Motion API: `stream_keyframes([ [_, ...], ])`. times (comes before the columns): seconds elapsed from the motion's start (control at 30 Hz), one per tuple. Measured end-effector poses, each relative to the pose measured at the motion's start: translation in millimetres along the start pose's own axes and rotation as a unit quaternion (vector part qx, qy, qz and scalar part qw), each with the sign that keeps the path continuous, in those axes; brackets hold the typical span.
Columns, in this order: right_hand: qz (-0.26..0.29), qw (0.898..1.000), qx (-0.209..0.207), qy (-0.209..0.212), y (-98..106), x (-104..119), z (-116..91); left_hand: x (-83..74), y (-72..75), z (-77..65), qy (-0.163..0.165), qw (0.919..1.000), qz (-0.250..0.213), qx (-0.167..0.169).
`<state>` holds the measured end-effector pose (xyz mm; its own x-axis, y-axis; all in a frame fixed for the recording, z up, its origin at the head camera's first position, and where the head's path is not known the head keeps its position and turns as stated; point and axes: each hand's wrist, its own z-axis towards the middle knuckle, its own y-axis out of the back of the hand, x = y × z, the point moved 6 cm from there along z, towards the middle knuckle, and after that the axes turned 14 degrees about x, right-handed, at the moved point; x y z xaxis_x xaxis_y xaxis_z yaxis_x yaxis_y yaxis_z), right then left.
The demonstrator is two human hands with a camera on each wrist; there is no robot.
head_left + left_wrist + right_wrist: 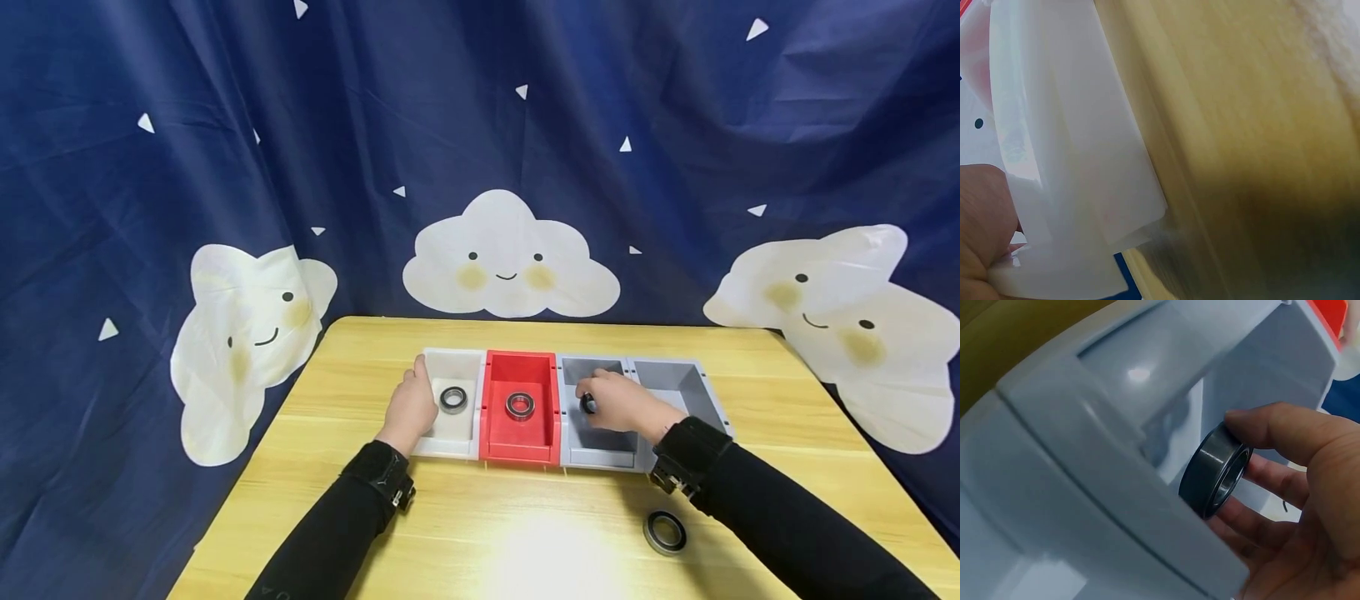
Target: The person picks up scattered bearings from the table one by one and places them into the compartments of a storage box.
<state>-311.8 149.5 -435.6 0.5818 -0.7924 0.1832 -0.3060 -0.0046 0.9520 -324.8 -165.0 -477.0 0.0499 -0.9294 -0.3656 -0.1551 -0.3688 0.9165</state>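
My right hand pinches a dark ball bearing between thumb and fingers, inside the left grey bin. The right wrist view has the bearing tilted on edge, close behind the bin's wall. My left hand grips the outer side wall of the white bin at the row's left end; most of its fingers are hidden. One bearing lies flat in the white bin, and another bearing lies in the red bin.
A loose bearing lies on the wooden table in front of the bins, near my right forearm. At the row's right end stands a second grey bin. A blue curtain with cloud prints hangs behind the table.
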Motion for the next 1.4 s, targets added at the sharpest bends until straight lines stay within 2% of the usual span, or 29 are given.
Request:
stream_keyframes([
  [0.23,0.003,1.000,-0.010,0.013,-7,1,10,0.2,0.9,-0.4,-0.003,1.0000,0.001,0.000],
  [0.67,0.005,1.000,0.005,-0.025,-20,-4,23,-0.1,0.4,0.0,-0.004,1.0000,0.004,-0.002],
  [1.07,-0.004,1.000,-0.003,-0.022,-22,-5,27,1.4,-1.2,1.0,-0.005,1.0000,0.002,-0.007],
  [1.4,0.001,0.999,0.003,-0.041,-26,-7,29,1.0,0.2,0.1,-0.006,1.0000,0.001,-0.003],
])
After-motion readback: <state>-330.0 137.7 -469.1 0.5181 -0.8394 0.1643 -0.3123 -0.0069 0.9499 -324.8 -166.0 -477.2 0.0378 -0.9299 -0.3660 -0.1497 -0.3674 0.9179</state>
